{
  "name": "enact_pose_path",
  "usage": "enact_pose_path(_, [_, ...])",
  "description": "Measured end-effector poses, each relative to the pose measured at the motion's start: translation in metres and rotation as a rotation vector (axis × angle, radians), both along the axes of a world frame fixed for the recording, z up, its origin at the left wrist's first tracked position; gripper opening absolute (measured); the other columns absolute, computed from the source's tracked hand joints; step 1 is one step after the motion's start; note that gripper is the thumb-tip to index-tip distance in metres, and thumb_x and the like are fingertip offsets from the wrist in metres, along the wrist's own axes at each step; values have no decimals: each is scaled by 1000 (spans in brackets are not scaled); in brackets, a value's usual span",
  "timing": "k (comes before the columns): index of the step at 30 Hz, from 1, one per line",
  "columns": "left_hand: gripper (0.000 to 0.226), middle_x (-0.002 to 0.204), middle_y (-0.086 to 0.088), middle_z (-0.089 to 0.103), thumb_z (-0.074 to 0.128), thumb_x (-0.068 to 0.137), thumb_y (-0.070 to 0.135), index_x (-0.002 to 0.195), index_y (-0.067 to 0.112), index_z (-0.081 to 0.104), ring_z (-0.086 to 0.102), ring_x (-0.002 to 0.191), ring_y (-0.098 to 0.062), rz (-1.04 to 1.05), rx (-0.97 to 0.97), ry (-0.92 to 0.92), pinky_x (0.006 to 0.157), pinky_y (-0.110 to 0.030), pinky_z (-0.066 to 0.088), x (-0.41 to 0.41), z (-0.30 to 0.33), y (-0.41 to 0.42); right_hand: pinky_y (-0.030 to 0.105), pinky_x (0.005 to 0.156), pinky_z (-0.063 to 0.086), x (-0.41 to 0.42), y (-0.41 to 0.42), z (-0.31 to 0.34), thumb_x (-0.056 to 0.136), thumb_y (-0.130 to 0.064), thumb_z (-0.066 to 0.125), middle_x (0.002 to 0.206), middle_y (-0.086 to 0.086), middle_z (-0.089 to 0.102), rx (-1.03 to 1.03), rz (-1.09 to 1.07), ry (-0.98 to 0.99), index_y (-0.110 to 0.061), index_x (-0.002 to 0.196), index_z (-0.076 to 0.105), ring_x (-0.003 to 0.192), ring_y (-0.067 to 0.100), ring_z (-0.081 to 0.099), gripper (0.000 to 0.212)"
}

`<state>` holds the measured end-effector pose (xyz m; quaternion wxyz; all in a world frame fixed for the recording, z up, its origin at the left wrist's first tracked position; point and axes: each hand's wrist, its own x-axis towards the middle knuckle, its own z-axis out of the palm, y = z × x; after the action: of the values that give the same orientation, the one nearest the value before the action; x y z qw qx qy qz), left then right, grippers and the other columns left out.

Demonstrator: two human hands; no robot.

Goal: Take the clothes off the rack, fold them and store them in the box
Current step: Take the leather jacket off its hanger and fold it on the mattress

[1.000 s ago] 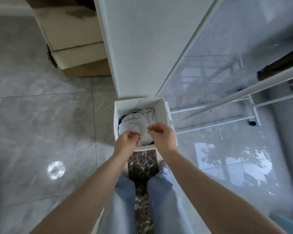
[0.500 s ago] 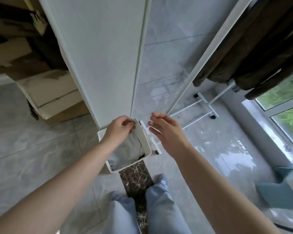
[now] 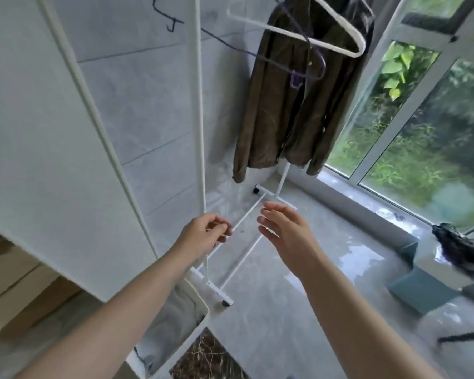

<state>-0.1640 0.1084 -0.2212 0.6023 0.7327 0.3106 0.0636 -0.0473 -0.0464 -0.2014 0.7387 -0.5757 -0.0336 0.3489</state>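
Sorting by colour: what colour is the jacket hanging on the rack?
Dark olive-brown jacket, head view.

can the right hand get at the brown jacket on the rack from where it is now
Probably yes. The right hand is open, holds nothing, and is raised toward the brown jacket. Only open air lies between them; the rack's upright pole stands off to the left. It still has to reach up.

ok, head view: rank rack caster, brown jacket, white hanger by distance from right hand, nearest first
1. rack caster, on the floor just beyond the right hand.
2. brown jacket, hanging above it.
3. white hanger, top, empty, over the jacket.
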Motion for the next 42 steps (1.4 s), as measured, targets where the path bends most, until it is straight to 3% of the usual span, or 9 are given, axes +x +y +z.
enact_pose_path(6, [18, 90, -1, 73, 51, 95, 9, 90, 17, 67, 68, 82, -17, -15, 48, -60, 79, -33, 52, 99, 24, -69, 34, 91, 51, 86, -78, 16, 94, -2, 60, 83, 2, 68, 1, -85, -66, -9, 99, 67, 78, 16, 65, 12])
enact_pose_path(11, [20, 90, 1, 73, 50, 95, 10, 90, 20, 66, 69, 83, -17, -2, 97, -87, 78, -32, 52, 185, 36, -124, 30, 86, 51, 170, -136, 33, 91, -5, 65, 76, -3, 68, -46, -43, -121, -10, 99, 69, 77, 14, 65, 11])
enact_pose_path(20, [19, 89, 1, 73, 50, 96, 8, 92, 18, 65, 66, 80, -13, -45, 134, -93, 70, -25, 50, 304, 53, -173, 28, 84, 52, 292, -187, 53, 90, -7, 68, 88, 4, 70, -7, -22, -160, -14, 94, 73, 77, 13, 66, 9])
enact_pose_path(27, [17, 93, -3, 73, 49, 95, 7, 99, 13, 64, 66, 78, -14, -8, 144, -75, 65, -20, 49, 384, 58, -146, 27, 81, 54, 361, -174, 42, 90, -4, 67, 90, 7, 69, 4, -48, -141, -10, 99, 72, 82, 16, 65, 12])
enact_pose_path(31, [19, 93, 1, 73, 53, 91, 10, 92, 23, 66, 65, 88, -15, 46, 157, -117, 79, -36, 55, 450, 53, -114, 27, 82, 54, 409, -146, 34, 89, -3, 68, 88, 5, 69, -15, -69, -144, -12, 97, 72, 86, 17, 64, 12])
enact_pose_path(35, [20, 100, 2, 70, 54, 89, 11, 91, 27, 65, 64, 84, -18, 105, 152, -139, 81, -41, 55, 500, 53, -90, 33, 87, 50, 449, -108, 43, 90, -3, 67, 87, 6, 68, -26, -53, -155, -13, 95, 72, 83, 19, 63, 12])
enact_pose_path(42, [31, 104, 14, 65, 49, 86, 8, 101, 33, 60, 67, 90, -11, 189, 186, -219, 85, -42, 57, 577, 79, -56, 35, 90, 55, 530, -69, 77, 86, -6, 69, 93, 0, 75, -75, -78, -422, -23, 97, 73, 87, 15, 71, 21])
